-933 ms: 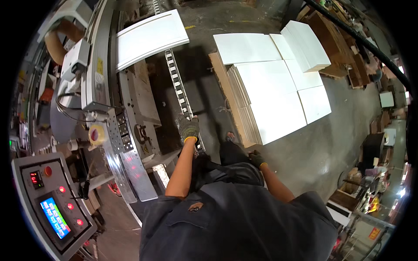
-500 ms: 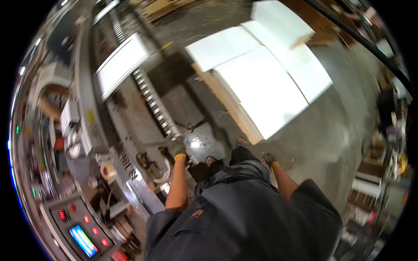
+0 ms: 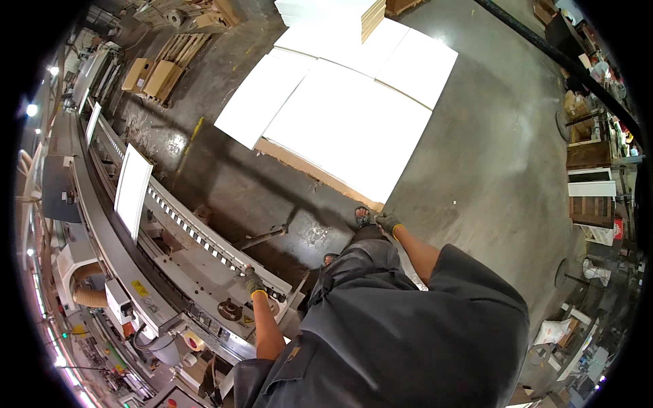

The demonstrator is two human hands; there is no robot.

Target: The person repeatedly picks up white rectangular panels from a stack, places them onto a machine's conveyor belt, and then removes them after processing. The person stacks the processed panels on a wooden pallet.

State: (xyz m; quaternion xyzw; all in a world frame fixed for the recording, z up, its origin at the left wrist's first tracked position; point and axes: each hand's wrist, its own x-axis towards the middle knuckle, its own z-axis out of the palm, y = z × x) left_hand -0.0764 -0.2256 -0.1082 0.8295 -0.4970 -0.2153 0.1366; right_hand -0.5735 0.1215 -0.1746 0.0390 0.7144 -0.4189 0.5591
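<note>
My left hand [image 3: 253, 281], in a dark glove with a yellow cuff, rests on the near end of the roller rail [image 3: 197, 236] along the machine. Its fingers look laid out over the rail rather than wrapped round it. My right hand [image 3: 389, 224], gloved the same way, hangs beside my leg, close to the near corner of a stack of white panels [image 3: 347, 129]. Its fingers are apart and nothing shows in them; I cannot tell whether they touch the corner. A white panel [image 3: 134, 187] lies on the machine, farther along the rail.
A long edge machine [image 3: 102, 224] runs up the left side. More white panels [image 3: 326, 17] stand piled on the far part of the stack. Cartons [image 3: 163, 78] sit on a pallet at the far left. A black hose [image 3: 558, 58] crosses the upper right, and cluttered shelving lines the right side.
The view has swung right, and the panel stack appears higher and farther left. My right hand is nearer the stack's corner. My left hand stays at the rail.
</note>
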